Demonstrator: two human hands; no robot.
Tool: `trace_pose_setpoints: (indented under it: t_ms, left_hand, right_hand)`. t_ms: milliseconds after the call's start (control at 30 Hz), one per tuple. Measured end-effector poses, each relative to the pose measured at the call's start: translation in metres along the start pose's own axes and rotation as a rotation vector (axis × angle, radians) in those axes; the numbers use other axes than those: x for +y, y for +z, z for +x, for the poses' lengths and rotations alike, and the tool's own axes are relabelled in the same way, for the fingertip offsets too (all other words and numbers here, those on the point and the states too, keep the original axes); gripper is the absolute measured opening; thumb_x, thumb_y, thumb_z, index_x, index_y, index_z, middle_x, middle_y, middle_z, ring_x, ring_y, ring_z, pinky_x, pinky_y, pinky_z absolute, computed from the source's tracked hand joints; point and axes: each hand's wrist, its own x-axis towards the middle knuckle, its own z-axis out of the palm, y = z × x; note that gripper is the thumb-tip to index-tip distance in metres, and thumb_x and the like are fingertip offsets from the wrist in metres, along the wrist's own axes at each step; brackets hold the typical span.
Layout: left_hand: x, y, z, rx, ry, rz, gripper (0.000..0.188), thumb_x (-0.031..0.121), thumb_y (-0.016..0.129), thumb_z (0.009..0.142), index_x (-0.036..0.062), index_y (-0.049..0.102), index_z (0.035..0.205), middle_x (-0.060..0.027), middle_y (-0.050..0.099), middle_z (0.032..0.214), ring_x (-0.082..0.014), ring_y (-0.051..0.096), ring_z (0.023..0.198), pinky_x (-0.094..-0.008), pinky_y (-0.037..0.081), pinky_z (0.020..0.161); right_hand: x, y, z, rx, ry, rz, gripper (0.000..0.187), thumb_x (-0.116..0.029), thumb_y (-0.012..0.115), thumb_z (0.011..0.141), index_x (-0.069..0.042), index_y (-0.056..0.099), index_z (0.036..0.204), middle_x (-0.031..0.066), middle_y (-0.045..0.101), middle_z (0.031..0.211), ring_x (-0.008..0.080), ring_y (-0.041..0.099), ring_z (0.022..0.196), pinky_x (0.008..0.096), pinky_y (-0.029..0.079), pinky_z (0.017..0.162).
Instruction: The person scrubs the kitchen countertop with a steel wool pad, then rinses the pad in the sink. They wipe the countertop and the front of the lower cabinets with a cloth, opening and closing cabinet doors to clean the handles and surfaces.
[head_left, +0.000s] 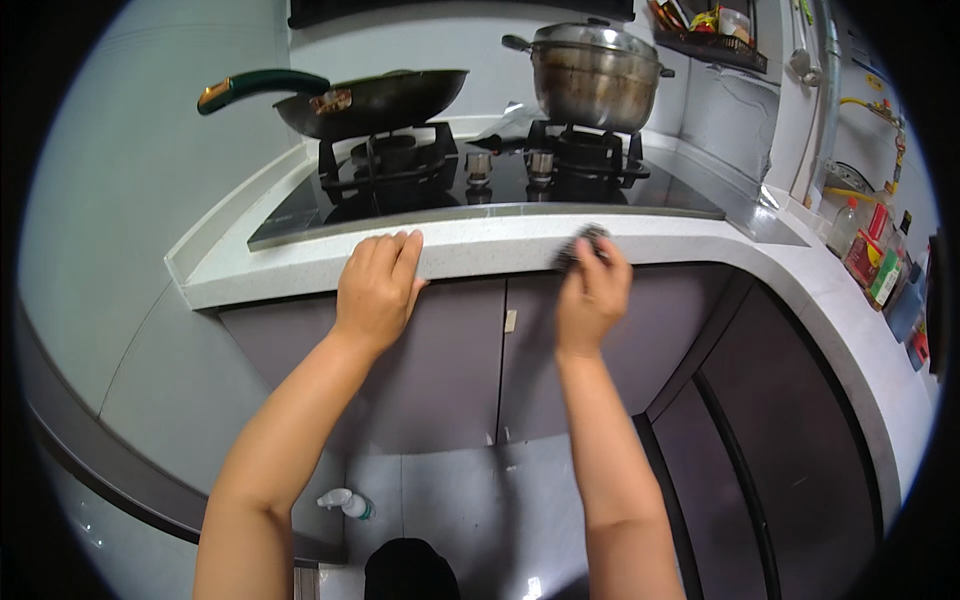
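My right hand (592, 300) pinches a dark, wiry scouring pad (576, 248), slightly blurred, against the front edge of the white countertop (480, 250). To the left, my left hand (378, 285) has its fingers bent over the same edge, gripping it. Behind both hands lies a black glass gas stove (400, 205) with two metal knobs. A dark frying pan (385, 102) with a green handle sits on its left burner. On the right burner stands a lidded steel pot (596, 78) with brown stains.
Grey cabinet doors (430, 360) are below the counter. Several bottles (885, 270) line the counter's right side. A white spray bottle (347, 502) lies on the floor at lower left. At upper right, a dark rack (712, 45) holds packets, and ladles (803, 62) hang beside it.
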Motion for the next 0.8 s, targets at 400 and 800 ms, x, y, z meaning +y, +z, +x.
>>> trace_pose_setpoints:
  t_ms: [400,800]
  left_hand:
    - [-0.001,0.004,-0.003,0.039,-0.016,-0.017,0.063,0.01,0.08,0.064,0.0031,0.059,0.123,-0.0111,0.061,0.104,-0.0305,0.058,0.09,-0.039,0.051,0.075]
    - [-0.002,0.003,-0.002,0.066,-0.014,-0.054,0.061,0.009,0.079,0.063,0.0032,0.061,0.121,-0.0097,0.063,0.104,-0.0287,0.059,0.089,-0.0372,0.051,0.075]
  right_hand:
    - [-0.011,0.005,-0.008,0.051,0.181,0.03,0.025,0.007,0.063,0.082,-0.005,0.073,0.102,0.0152,0.061,0.106,0.03,0.062,0.095,0.0382,0.053,0.083]
    - [-0.024,0.005,-0.015,0.025,0.261,0.032,0.023,0.007,0.065,0.08,-0.005,0.072,0.098,0.0143,0.059,0.103,0.0285,0.062,0.091,0.0356,0.053,0.078]
